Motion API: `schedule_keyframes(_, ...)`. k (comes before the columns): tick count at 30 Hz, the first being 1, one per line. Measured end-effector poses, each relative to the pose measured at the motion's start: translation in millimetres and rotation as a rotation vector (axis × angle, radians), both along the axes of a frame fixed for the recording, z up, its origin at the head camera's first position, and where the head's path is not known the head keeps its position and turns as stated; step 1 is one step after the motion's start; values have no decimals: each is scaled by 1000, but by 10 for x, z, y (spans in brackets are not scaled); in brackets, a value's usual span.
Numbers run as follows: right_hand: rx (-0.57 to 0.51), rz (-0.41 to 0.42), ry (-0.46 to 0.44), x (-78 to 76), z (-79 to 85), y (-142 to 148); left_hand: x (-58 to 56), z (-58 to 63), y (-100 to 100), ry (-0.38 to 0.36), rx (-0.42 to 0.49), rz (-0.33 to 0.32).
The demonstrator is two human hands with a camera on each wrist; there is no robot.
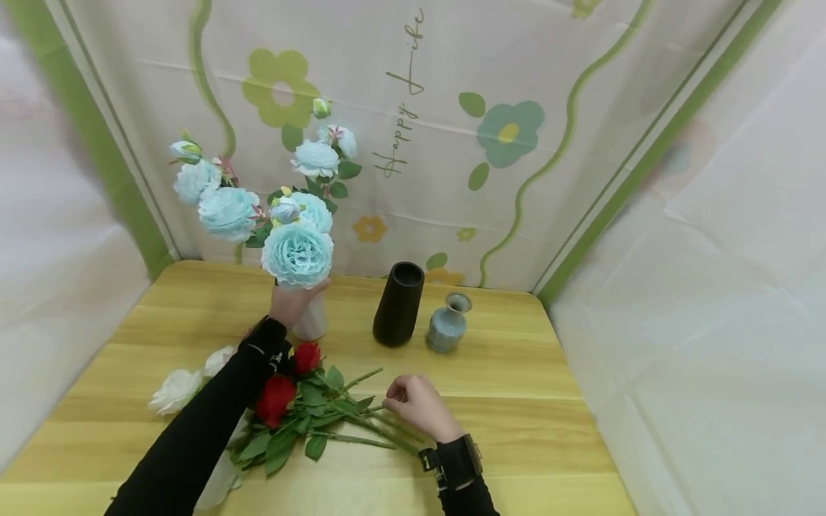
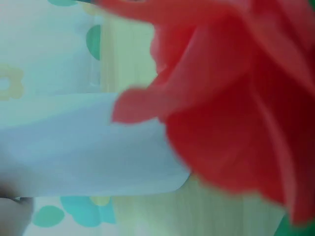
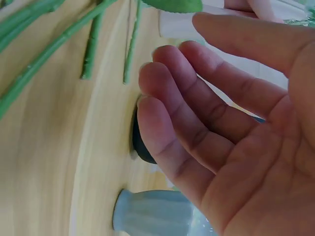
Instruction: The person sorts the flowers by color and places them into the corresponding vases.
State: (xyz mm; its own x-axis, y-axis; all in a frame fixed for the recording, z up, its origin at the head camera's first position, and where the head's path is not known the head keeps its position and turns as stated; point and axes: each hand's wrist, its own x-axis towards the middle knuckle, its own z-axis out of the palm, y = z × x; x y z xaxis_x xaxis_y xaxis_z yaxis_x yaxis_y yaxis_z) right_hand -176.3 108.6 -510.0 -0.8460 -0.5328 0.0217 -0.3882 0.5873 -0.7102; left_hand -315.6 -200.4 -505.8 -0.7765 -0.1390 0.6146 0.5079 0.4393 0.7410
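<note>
While the left hand point(image 1: 295, 301) curls round the upper part of the white vase point(image 1: 312, 322), just under the pale-blue roses point(image 1: 298, 254), the step in hand looks like steadying that arrangement. In front of the vase and to its right, the right hand point(image 1: 422, 408) holds nothing, fingers loosely bent beside the stems of the red roses point(image 1: 276, 401), so the next move probably calls for pinching one stem. Behind the vase, the backdrop point(image 1: 419, 215) reads "Happy Life" (the script runs sideways); no brand is legible.
</note>
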Motion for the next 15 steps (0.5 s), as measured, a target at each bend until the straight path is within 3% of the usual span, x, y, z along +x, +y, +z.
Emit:
schedule_keyframes(3, 19, -13, -28, 7, -18, 12, 4, 70, 23, 18, 14, -83)
schedule_keyframes(4, 28, -16, -31, 9, -26, 10, -5, 63, 28, 68, -66, -81)
schedule_keyframes(6, 42, -13, -23, 12, -48, -2, 28, 80, 44, 81, -59, -101)
schedule_keyframes(10, 59, 3, 8, 24, -85, -35, 193, 126, 93, 15, 98, -174)
schedule_keyframes(11, 60, 7, 10, 26, -95, -42, 258, 161, 112, -29, 205, -179)
schedule_keyframes(13, 55, 9, 9, 29, -110, -55, 377, 196, 141, -58, 239, -143)
schedule_keyframes(15, 57, 4, 5, 32, -131, -64, 467, 183, 161, -81, 187, -60)
